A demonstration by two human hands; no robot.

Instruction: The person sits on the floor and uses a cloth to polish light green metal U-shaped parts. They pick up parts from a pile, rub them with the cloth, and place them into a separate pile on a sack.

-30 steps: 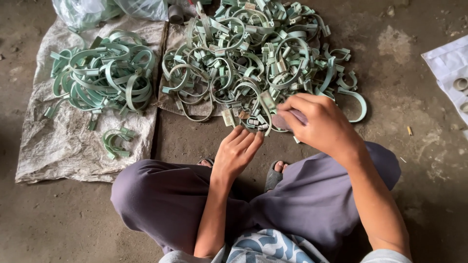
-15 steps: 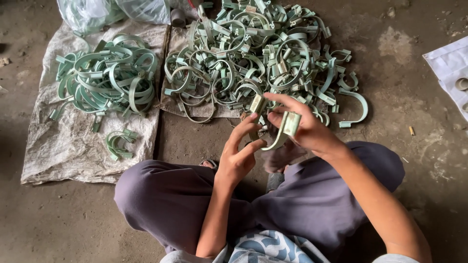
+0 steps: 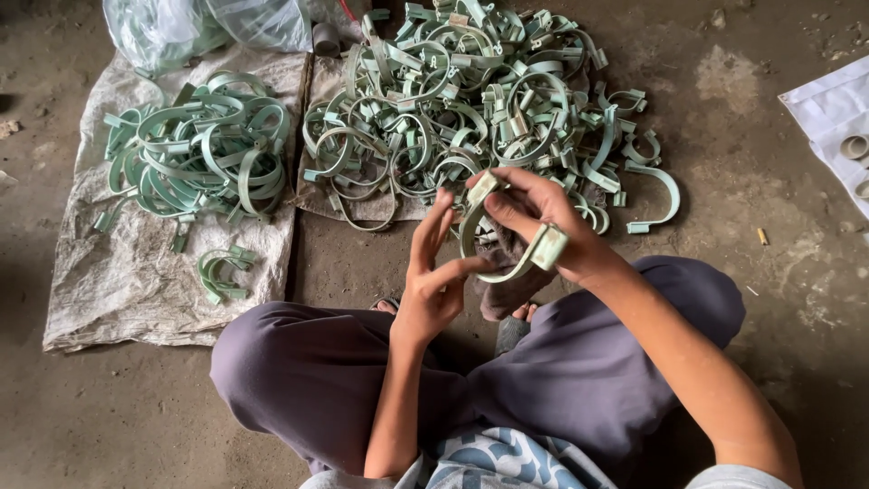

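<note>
My right hand (image 3: 552, 222) grips a pale green curved metal clamp (image 3: 493, 263), holding it above my crossed legs. My left hand (image 3: 433, 290) is beside it, fingers spread upward, thumb touching the lower curve of the clamp. Just beyond the hands lies a big heap of the same green clamps (image 3: 471, 100) on a cloth. A second, tidier pile of clamps (image 3: 204, 149) rests on a sack to the left.
A grey sack (image 3: 127, 272) covers the dirt floor at left, with a small loose clamp cluster (image 3: 222, 270) on it. A clear plastic bag (image 3: 195, 27) sits at the top left. White sheet with rings (image 3: 837, 109) lies at right edge.
My right hand picked a clamp out of the big heap and drew it toward me. My left hand rose to meet it and its fingers opened.
</note>
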